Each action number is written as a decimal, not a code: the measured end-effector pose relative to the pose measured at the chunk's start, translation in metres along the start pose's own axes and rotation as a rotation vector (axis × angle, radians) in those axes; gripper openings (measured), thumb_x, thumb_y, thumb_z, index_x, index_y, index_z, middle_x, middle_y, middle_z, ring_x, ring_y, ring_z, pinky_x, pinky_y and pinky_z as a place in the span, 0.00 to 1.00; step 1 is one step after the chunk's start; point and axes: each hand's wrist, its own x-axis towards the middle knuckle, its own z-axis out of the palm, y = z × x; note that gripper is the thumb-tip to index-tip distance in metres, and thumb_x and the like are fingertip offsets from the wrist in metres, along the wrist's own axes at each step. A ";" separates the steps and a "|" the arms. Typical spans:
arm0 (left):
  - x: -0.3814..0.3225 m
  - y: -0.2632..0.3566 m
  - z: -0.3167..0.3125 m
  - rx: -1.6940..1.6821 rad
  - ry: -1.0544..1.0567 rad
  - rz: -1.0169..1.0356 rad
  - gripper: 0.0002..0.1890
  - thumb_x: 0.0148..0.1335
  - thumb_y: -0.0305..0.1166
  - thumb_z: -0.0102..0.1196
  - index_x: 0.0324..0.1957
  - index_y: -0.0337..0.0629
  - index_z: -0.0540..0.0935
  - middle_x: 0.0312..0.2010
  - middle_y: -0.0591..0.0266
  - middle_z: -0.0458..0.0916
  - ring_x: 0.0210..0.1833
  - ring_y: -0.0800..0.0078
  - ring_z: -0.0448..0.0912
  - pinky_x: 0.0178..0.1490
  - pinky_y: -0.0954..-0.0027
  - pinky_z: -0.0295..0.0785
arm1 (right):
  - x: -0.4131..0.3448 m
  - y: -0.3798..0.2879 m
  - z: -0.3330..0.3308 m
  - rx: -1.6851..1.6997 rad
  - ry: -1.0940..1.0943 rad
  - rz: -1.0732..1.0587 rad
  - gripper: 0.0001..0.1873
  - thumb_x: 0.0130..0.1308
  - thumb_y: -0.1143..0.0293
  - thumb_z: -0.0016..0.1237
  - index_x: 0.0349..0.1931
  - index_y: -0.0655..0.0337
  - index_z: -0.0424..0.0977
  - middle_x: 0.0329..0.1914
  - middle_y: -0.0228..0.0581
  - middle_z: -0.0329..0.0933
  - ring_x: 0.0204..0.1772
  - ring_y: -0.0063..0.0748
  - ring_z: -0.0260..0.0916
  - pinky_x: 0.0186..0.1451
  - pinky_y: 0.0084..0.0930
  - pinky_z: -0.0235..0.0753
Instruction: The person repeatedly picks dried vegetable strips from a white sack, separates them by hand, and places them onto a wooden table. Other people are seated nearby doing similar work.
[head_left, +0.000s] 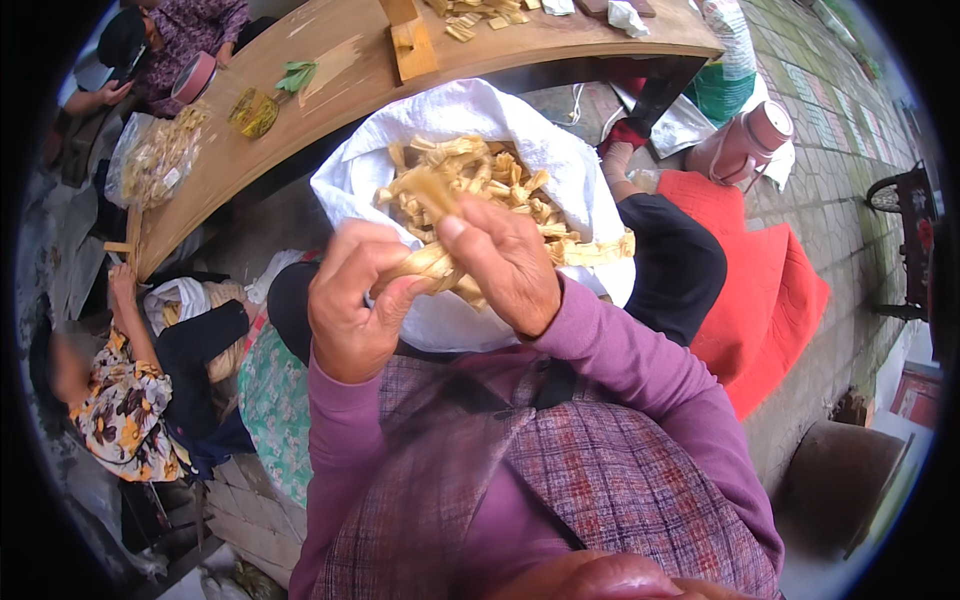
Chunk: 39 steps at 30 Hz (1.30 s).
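Note:
Between my two hands is a pale yellow, twisted dried strip (429, 264), its free end blurred and sticking up. My left hand (356, 296) grips the twisted part between thumb and fingers. My right hand (504, 262) pinches the upper end, with the thumb across it. Below them a white woven sack (356, 161) stands between my knees, its mouth folded wide. Inside lie many similar knotted pieces (517, 184). One flat strip (600, 250) hangs over the sack's right rim.
A curved-looking wooden table (330, 97) stands ahead, bearing a glass of yellow liquid (253, 112), leaves (297, 76) and a plastic bag (154, 161). People sit at the left. To the right are a pink flask (742, 142) and a red cloth (757, 300).

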 end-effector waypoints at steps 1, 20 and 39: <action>0.006 0.005 0.002 0.249 0.061 0.187 0.08 0.55 0.26 0.59 0.35 0.35 0.77 0.36 0.56 0.78 0.32 0.69 0.77 0.39 0.72 0.72 | 0.000 0.001 -0.005 -0.020 -0.071 0.021 0.13 0.68 0.66 0.38 0.27 0.66 0.67 0.19 0.37 0.64 0.24 0.28 0.60 0.29 0.26 0.63; -0.019 -0.016 0.024 -0.710 -0.086 -0.183 0.28 0.59 0.31 0.57 0.59 0.29 0.65 0.38 0.52 0.77 0.37 0.72 0.77 0.46 0.71 0.72 | -0.017 0.006 -0.030 -0.047 -0.282 -0.125 0.17 0.72 0.58 0.37 0.31 0.63 0.69 0.25 0.34 0.73 0.31 0.21 0.72 0.34 0.19 0.70; 0.002 -0.036 0.047 -1.225 -0.307 -0.268 0.24 0.70 0.45 0.40 0.50 0.31 0.74 0.48 0.47 0.71 0.31 0.69 0.75 0.33 0.65 0.77 | -0.020 0.015 -0.046 -0.353 0.036 -0.246 0.12 0.65 0.62 0.48 0.39 0.62 0.70 0.21 0.41 0.73 0.25 0.39 0.74 0.30 0.27 0.71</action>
